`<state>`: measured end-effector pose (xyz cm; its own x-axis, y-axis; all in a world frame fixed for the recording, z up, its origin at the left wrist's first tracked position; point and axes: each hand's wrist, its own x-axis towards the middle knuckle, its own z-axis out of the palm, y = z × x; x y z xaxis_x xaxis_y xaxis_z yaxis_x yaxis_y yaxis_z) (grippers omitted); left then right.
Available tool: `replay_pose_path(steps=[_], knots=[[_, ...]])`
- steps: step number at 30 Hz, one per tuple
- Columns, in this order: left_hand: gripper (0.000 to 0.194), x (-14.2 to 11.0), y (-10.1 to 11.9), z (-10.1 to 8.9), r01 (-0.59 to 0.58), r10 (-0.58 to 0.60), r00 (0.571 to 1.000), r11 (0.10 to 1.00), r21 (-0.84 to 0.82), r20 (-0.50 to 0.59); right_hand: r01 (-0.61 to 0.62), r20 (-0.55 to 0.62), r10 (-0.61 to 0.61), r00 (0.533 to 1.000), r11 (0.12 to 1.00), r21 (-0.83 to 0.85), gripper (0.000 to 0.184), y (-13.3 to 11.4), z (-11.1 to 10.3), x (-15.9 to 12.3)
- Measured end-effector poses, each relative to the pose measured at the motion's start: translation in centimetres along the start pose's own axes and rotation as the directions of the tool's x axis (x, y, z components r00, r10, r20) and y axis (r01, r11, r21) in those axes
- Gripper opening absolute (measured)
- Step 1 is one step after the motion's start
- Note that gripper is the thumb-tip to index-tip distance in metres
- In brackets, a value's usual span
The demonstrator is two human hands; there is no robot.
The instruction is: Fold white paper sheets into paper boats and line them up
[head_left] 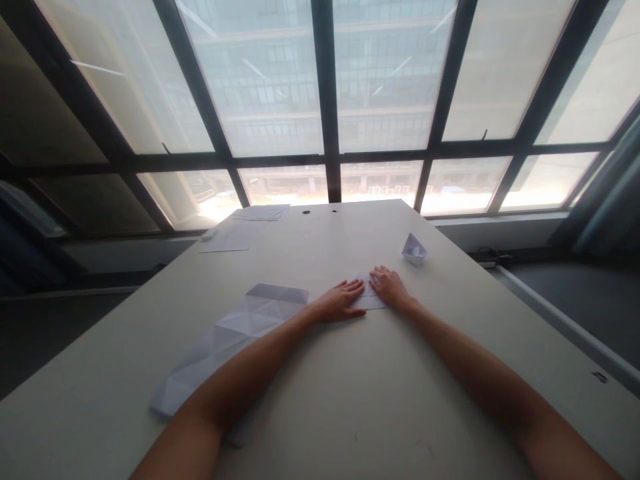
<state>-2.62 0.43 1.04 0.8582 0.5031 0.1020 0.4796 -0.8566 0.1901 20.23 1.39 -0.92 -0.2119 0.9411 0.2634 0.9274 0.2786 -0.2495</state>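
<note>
A small folded white paper (367,300) lies flat on the pale table (350,400) in front of me. My left hand (340,301) rests on its left part with fingers stretched out flat. My right hand (389,287) lies on its right part, fingers bent slightly and pressing down on the paper. Both forearms reach across the table toward it.
A finished white paper boat (414,249) stands to the right beyond my hands. A large creased sheet (235,333) lies at the left under my left forearm. More sheets (227,238) and a stack (261,212) lie at the far left edge. Big windows stand behind the table.
</note>
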Motion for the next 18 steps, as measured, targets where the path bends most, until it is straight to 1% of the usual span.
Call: replay_pose_path(steps=[3, 7, 11, 18], knots=[[0.075, 0.1, -0.1, 0.1, 0.013, -0.013, 1.0, 1.0, -0.005, -0.022, 0.07, -0.062, -0.066, 0.996, 0.996, 0.06, 0.03, 0.1, -0.1, -0.1], [0.069, 0.2, -0.5, 0.4, 0.006, -0.006, 0.997, 1.0, -0.004, -0.071, 0.202, -0.155, -0.177, 0.972, 0.965, 0.166, 0.025, 0.1, -0.2, -0.3], [0.064, 0.2, -1.2, 0.5, 0.039, -0.038, 0.994, 0.999, 0.003, -0.103, 0.283, -0.153, -0.255, 0.955, 0.936, 0.209, 0.021, -0.1, -0.1, -0.4], [0.058, 0.1, -1.2, 0.1, 0.014, -0.023, 0.991, 0.997, -0.069, -0.131, 0.365, -0.132, -0.341, 0.931, 0.886, 0.288, 0.029, -0.1, 0.0, -0.5]])
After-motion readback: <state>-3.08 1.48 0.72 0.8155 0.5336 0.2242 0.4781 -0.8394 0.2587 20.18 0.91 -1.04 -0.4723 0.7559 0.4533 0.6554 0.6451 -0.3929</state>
